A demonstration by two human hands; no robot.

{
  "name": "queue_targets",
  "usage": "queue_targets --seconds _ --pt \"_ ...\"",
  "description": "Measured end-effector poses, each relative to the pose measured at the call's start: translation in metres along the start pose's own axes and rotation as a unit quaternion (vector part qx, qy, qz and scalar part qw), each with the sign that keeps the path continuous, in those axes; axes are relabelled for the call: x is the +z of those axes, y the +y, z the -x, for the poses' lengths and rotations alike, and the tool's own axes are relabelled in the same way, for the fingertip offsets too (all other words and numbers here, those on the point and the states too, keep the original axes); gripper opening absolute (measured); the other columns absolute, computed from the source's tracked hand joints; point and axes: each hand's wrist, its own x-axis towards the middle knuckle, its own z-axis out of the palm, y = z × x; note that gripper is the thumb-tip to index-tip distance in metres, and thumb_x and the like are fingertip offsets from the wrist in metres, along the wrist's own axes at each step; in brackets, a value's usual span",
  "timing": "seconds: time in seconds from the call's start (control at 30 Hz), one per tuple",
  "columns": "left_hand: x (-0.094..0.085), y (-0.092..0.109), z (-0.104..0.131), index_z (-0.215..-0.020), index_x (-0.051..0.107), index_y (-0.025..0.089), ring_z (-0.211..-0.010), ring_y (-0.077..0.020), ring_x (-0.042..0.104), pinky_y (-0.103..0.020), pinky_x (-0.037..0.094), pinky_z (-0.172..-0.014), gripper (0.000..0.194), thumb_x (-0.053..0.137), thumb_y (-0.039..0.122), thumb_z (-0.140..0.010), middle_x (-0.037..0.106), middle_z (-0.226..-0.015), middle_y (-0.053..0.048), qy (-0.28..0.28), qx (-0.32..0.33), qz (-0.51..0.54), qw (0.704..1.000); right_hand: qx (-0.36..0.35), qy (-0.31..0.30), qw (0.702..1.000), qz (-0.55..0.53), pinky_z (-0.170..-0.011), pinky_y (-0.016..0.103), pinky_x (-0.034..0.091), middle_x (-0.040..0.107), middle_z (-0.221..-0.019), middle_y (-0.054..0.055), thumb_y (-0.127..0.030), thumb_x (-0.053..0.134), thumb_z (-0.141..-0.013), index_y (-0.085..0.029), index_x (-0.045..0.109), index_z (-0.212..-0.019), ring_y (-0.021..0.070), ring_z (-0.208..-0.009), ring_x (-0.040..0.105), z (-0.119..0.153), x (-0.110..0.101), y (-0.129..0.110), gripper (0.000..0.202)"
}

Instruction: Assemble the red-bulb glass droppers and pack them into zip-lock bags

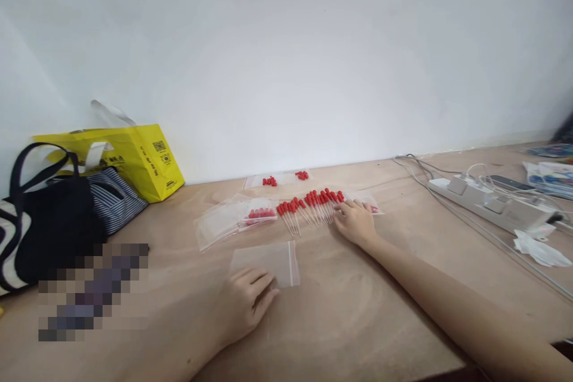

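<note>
Several droppers (pixel 313 203) with red rubber bulbs and thin clear tubes lie in a loose row on the table, bulbs toward the wall. At the right end of the row, my right hand (pixel 354 221) has its fingers curled together on a dropper. My left hand (pixel 250 301) rests with thumb and fingers apart on the near edge of a flat clear zip bag (pixel 264 255). A stack of clear zip bags (pixel 219 221) lies left of the droppers, with red bulbs showing in one bag. Another bag (pixel 375 203) with something red is partly hidden behind my right hand.
Further back, red-bulbed droppers (pixel 269 181) lie in bags near the wall. A yellow bag (pixel 152 161), a striped bag (pixel 116 197) and a black bag (pixel 54 227) stand at left. On the right are a white power strip (pixel 492 206), cables, a tissue (pixel 539 248) and colourful packets (pixel 550 176).
</note>
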Motion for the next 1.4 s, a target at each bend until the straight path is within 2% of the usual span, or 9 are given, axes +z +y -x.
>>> queue_targets --seconds 0.13,0.3,0.47,0.67,0.83,0.9,1.0,1.07,1.4 --pt "-0.004 0.0 -0.023 -0.108 0.055 0.019 -0.101 -0.0266 0.053 -0.042 0.043 -0.085 0.045 0.053 0.048 -0.074 0.058 -0.11 -0.009 -0.1 0.001 0.083 0.991 0.089 -0.048 0.995 0.018 -0.075 0.032 0.026 0.062 -0.092 0.008 -0.025 0.043 -0.076 -0.018 0.055 -0.096 0.0235 -0.094 0.047 -0.024 0.004 -0.002 0.024" --pt "0.009 -0.009 -0.036 -0.134 0.022 0.017 -0.127 -0.0268 0.021 -0.05 0.017 -0.103 0.072 0.041 0.058 -0.077 0.025 -0.139 -0.012 -0.204 -0.044 0.107 0.972 0.151 -0.116 0.982 0.018 -0.076 0.034 0.03 0.061 -0.095 0.012 -0.02 0.047 -0.073 -0.015 0.053 -0.098 0.0264 -0.098 0.048 -0.048 0.011 -0.014 0.026" --pt "0.023 0.004 -0.04 -0.134 0.02 0.015 -0.127 -0.0225 0.021 -0.044 0.016 -0.105 0.069 0.038 0.055 -0.081 0.025 -0.139 -0.011 -0.188 -0.065 0.13 0.971 0.185 -0.121 0.975 0.012 -0.078 0.037 0.033 0.059 -0.095 0.018 -0.012 0.046 -0.072 -0.009 0.052 -0.096 0.0291 -0.099 0.05 -0.051 0.021 -0.028 0.025" --pt "0.008 0.001 -0.034 -0.132 0.027 0.014 -0.124 -0.027 0.028 -0.044 0.026 -0.101 0.073 0.048 0.055 -0.075 0.032 -0.136 -0.013 -0.174 -0.095 0.127 0.972 0.18 -0.119 0.976 -0.043 -0.077 0.036 0.037 0.056 -0.097 0.023 -0.008 0.042 -0.074 -0.004 0.049 -0.099 0.0288 -0.096 0.052 -0.051 0.016 -0.028 0.026" --pt "-0.004 -0.014 -0.021 -0.133 0.024 0.017 -0.127 -0.0274 0.021 -0.049 0.017 -0.103 0.071 0.046 0.056 -0.076 0.027 -0.138 -0.011 -0.208 -0.094 0.127 0.965 0.111 -0.107 0.974 -0.166 -0.071 0.025 0.042 0.058 -0.09 0.01 -0.014 0.036 -0.08 -0.01 0.038 -0.111 0.0162 -0.085 0.056 -0.036 -0.001 -0.02 0.031" --pt "-0.002 -0.013 -0.021 -0.133 0.023 0.017 -0.127 -0.0266 0.021 -0.051 0.015 -0.103 0.068 0.045 0.052 -0.078 0.027 -0.138 -0.011 -0.214 -0.094 0.132 0.963 0.103 -0.084 0.945 -0.298 -0.062 0.024 0.044 0.057 -0.085 0.006 -0.018 0.037 -0.08 -0.011 0.025 -0.119 0.0139 -0.072 0.057 -0.021 -0.007 -0.019 0.041" --pt "0.007 -0.008 -0.026 -0.132 0.024 0.016 -0.126 -0.0263 0.023 -0.052 0.014 -0.103 0.066 0.045 0.05 -0.079 0.028 -0.137 -0.013 -0.197 -0.096 0.138 0.966 0.114 -0.064 0.845 -0.519 -0.05 0.025 0.044 0.053 -0.077 -0.001 -0.023 0.046 -0.074 -0.019 0.009 -0.124 0.0112 -0.051 0.052 0.003 -0.013 -0.021 0.062" --pt "0.015 -0.003 -0.03 -0.132 0.025 0.018 -0.126 -0.0258 0.025 -0.052 0.015 -0.103 0.064 0.045 0.049 -0.079 0.029 -0.137 -0.012 -0.177 -0.093 0.138 0.97 0.137 -0.061 0.802 -0.578 -0.048 0.025 0.043 0.051 -0.068 -0.005 -0.025 0.049 -0.072 -0.022 0.006 -0.125 0.0107 -0.047 0.05 0.015 -0.015 -0.023 0.068" --pt "0.022 0.001 -0.033 -0.133 0.025 0.017 -0.126 -0.0246 0.025 -0.049 0.016 -0.104 0.064 0.04 0.053 -0.081 0.028 -0.138 -0.011 -0.171 -0.093 0.128 0.973 0.211 -0.059 0.753 -0.621 -0.044 0.026 0.041 0.05 -0.058 -0.006 -0.037 0.049 -0.073 -0.02 0.013 -0.121 0.0132 -0.043 0.052 0.024 0.001 -0.03 0.062"
